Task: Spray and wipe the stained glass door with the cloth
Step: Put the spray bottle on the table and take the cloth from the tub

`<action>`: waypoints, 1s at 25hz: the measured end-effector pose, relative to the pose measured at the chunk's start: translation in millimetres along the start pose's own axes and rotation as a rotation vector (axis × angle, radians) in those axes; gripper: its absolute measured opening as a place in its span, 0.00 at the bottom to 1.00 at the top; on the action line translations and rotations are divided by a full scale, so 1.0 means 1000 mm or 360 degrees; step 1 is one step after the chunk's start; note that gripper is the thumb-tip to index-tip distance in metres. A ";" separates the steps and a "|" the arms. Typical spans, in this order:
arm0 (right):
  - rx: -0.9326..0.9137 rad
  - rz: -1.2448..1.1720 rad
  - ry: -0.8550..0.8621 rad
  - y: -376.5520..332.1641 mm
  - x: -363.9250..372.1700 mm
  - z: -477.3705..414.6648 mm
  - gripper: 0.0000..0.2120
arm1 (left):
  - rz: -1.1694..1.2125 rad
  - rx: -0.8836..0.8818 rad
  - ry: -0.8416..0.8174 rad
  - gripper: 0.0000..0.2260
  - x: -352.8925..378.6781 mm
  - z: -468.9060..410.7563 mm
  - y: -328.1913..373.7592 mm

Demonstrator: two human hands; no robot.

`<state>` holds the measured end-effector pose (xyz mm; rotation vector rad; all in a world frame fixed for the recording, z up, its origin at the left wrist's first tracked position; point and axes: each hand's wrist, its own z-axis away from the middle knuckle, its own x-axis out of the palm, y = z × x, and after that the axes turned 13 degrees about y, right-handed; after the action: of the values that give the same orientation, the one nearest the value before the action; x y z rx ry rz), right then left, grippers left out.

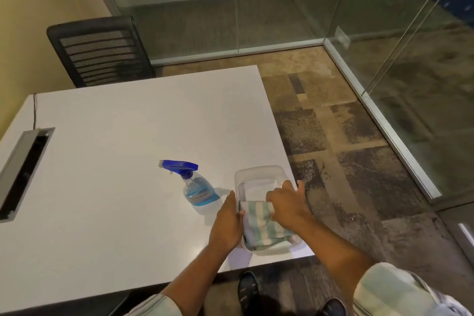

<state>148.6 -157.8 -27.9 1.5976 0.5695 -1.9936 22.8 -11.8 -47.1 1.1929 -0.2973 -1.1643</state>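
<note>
Two hands work at a clear plastic tub (259, 172) near the lower middle of the frame, on the right edge of a white desk (115, 136). Starting at the far left, a grey cable-port slot (24, 172) is set into the desk top, with a thin black cord (34, 110) running up from it toward the desk's back edge. Above that, in the upper left, a black mesh-backed office chair (102, 51) stands behind the desk against a cream wall.

Moving toward the centre, a spray bottle (197, 190) with a blue trigger head stands upright on the desk, its nozzle pointing left; blue liquid fills the lower part. It stands just beside the tub, apart from both hands.

The left hand (227, 223) lies flat and open-fingered against the tub's left wall. Inside the tub, at its near end, lies a folded cloth (261, 228) with pale green and white stripes. The right hand (287, 202) rests over the tub with its fingers curled onto the cloth's far edge; whether it truly grips the fabric cannot be told.

To the right, patchy brown carpet (346, 161) runs to glass partition walls (256, 2) across the upper frame, and a glass door (420, 79) stands at the right side. Dark shoes (247, 290) show at the bottom edge.
</note>
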 end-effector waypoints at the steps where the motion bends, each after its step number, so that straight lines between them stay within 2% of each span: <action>1: 0.0062 -0.0132 0.0045 0.004 -0.008 0.005 0.15 | -0.0021 0.0005 0.0025 0.28 0.002 0.000 0.000; 2: 0.0111 -0.0262 0.0113 0.007 -0.016 0.011 0.15 | -0.0105 0.0092 0.0001 0.28 0.002 0.002 0.003; 3: 0.0146 -0.0372 0.0194 0.012 -0.025 0.017 0.14 | -0.0368 0.0275 0.0009 0.29 0.001 0.003 0.002; 5: 0.0174 -0.0508 0.0329 0.022 -0.045 0.029 0.14 | -0.0683 0.0629 0.0096 0.34 -0.001 0.006 0.005; 6: 0.0167 -0.0553 0.0364 0.027 -0.057 0.033 0.15 | -0.0693 0.0744 0.0080 0.36 -0.003 0.009 0.013; 8: 0.0141 -0.0677 0.0431 0.035 -0.083 0.040 0.15 | -0.0626 0.0856 0.0068 0.33 -0.006 0.012 0.033; 12: 0.0295 -0.1175 0.0808 0.044 -0.121 0.049 0.18 | -0.0131 0.0587 0.0131 0.19 -0.007 0.016 0.068; 14: 0.0516 -0.1428 0.1108 0.046 -0.122 0.054 0.22 | 0.0206 0.0380 0.0184 0.15 -0.001 0.021 0.080; 16: 0.0803 -0.1620 0.1273 0.044 -0.116 0.062 0.24 | 0.0623 0.0101 0.0193 0.13 0.007 0.025 0.089; 18: 0.1075 -0.1881 0.1158 0.034 -0.106 0.071 0.27 | 0.1117 -0.0119 0.0053 0.17 0.012 0.027 0.095; 20: 0.1315 -0.2303 0.0751 0.020 -0.097 0.075 0.32 | 0.1481 -0.0232 -0.0113 0.20 0.015 0.029 0.100; 22: 0.1436 -0.2729 0.0285 0.010 -0.093 0.074 0.27 | 0.1645 -0.0269 -0.0199 0.19 0.019 0.033 0.103; 23: 0.1441 -0.2875 0.0214 0.008 -0.093 0.072 0.24 | 0.1660 -0.0271 -0.0222 0.18 0.022 0.035 0.104; 25: 0.1484 -0.2963 0.0473 0.011 -0.097 0.065 0.19 | 0.1544 -0.0224 -0.0232 0.17 0.027 0.037 0.105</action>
<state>123.2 -193.6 80.9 2.0659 1.9700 -3.6874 65.3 -63.9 46.1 0.6791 -0.7857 -0.4012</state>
